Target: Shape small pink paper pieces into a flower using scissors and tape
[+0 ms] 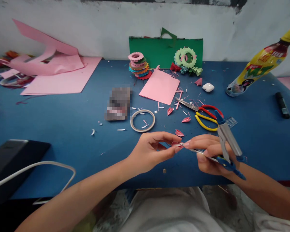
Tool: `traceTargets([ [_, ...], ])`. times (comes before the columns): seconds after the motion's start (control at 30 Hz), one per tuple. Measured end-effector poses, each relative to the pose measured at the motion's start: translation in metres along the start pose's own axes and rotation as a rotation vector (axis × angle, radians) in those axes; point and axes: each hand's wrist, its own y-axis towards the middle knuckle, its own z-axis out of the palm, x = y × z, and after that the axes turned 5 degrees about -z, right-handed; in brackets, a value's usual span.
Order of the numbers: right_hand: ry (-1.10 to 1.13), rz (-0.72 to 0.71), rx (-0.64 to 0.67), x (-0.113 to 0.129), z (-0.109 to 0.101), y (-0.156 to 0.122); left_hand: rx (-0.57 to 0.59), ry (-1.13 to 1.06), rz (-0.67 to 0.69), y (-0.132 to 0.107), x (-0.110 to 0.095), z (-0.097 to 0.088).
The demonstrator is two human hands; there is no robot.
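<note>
My left hand [149,149] is closed in a pinch on a small folded pink paper piece [176,144] above the front of the blue table. My right hand [211,154] is wrapped round a silver and blue drawing compass [232,141]. One of its legs lies along my fingers toward the paper piece, and its blue ends stick out over the hand. My right fingertips touch or nearly touch the right end of the paper piece. Just beyond my hands lie small folded pink paper pieces [179,132] and scissors [209,117] with red and yellow handles.
A roll of tape [142,121], a pink paper sheet [160,87] and a blurred-out flat object [119,103] lie ahead. Paper rings [137,66] stand by a green board [154,48]. A bottle [258,64] is right; a black box [16,161] with a white cable [38,163] is left.
</note>
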Motion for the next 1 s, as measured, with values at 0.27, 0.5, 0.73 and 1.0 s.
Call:
traceTargets([
  [0.27, -0.008, 0.012, 0.028, 0.0, 0.0, 0.001, -0.005, 0.024, 0.009, 0.0, 0.0, 0.0],
  [0.5, 0.002, -0.014, 0.079, 0.003, -0.005, 0.01, -0.014, 0.055, -0.005, -0.001, -0.001, 0.002],
  [0.73, 0.036, -0.023, 0.097, 0.003, -0.004, 0.012, -0.012, 0.067, -0.001, -0.002, 0.0, 0.002],
  [1.0, 0.063, -0.021, 0.095, 0.003, -0.003, 0.012, 0.023, 0.057, 0.008, -0.001, 0.001, 0.001],
])
